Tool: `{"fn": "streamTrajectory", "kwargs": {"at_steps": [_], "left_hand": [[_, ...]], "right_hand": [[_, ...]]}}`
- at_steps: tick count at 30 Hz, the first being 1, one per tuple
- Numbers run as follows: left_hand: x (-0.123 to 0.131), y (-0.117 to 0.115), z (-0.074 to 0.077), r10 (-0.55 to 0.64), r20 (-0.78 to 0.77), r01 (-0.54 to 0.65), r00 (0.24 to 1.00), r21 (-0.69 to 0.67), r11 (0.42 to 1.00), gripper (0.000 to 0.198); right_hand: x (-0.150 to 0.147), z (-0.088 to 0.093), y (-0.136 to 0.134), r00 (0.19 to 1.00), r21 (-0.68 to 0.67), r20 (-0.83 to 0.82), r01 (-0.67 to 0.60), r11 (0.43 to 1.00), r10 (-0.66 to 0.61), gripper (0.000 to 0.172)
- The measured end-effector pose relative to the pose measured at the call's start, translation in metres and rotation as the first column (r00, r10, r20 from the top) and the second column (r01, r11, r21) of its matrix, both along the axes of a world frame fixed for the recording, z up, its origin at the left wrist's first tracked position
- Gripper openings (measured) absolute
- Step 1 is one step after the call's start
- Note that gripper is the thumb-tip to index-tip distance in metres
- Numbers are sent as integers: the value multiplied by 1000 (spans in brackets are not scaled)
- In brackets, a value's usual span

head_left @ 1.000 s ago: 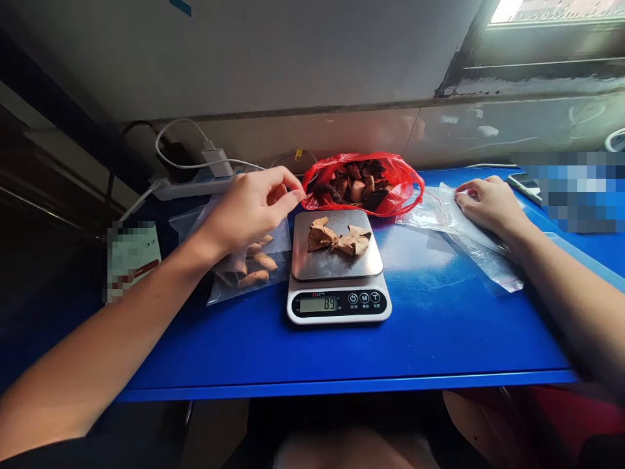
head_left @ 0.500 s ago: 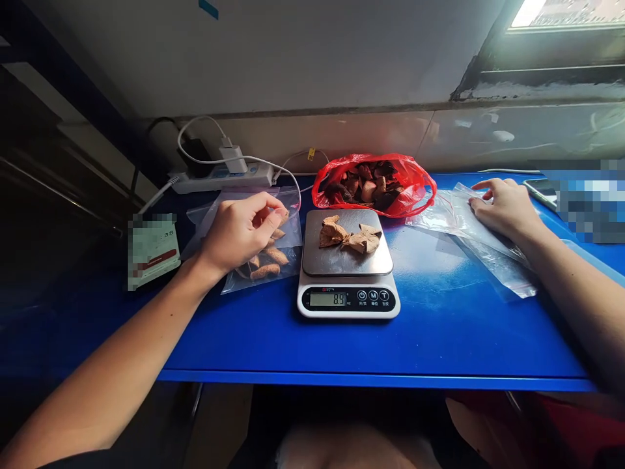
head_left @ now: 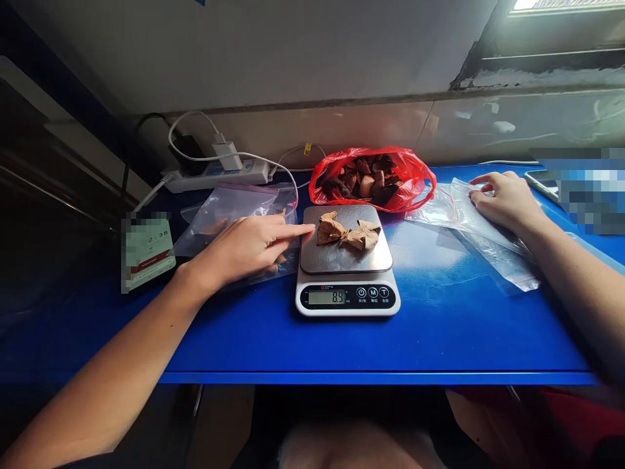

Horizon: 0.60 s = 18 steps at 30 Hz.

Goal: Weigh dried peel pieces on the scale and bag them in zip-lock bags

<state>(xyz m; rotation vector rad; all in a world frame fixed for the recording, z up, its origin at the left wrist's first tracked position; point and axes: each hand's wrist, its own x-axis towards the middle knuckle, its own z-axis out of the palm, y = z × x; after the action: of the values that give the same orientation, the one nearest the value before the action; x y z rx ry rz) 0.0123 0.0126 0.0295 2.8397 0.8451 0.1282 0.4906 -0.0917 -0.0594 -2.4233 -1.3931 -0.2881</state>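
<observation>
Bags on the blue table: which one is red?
The red bag lies open behind the scale; the other bags, by the left hand and right hand, are clear.

Light from the window (head_left: 566,5) at the upper right put pale glare on the table (head_left: 422,254) and a sheen on the scale (head_left: 347,277); the far left sank into gloom, the bottom centre was blurred (coarse squares masked the right edge).

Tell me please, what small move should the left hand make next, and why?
Perhaps the left hand should pinch the nearest dried piece on the scale: the index finger, stretched over the scale's left edge, ends close to that piece, and the left fingers appear to hold nothing.
</observation>
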Motion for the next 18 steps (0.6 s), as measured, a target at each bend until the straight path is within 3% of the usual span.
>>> {"fn": "streamTrajectory", "kwargs": {"at_steps": [13, 18], "left_hand": [[-2, 5, -6, -59, 49, 57, 997, 27, 998, 43], [-3, 7, -6, -88, 39, 87, 995, 33, 996, 43]], "right_hand": [[-6, 5, -3, 998, 19, -31, -46, 999, 46, 28], [-8, 6, -4, 999, 65, -10, 32, 997, -31, 31]]}}
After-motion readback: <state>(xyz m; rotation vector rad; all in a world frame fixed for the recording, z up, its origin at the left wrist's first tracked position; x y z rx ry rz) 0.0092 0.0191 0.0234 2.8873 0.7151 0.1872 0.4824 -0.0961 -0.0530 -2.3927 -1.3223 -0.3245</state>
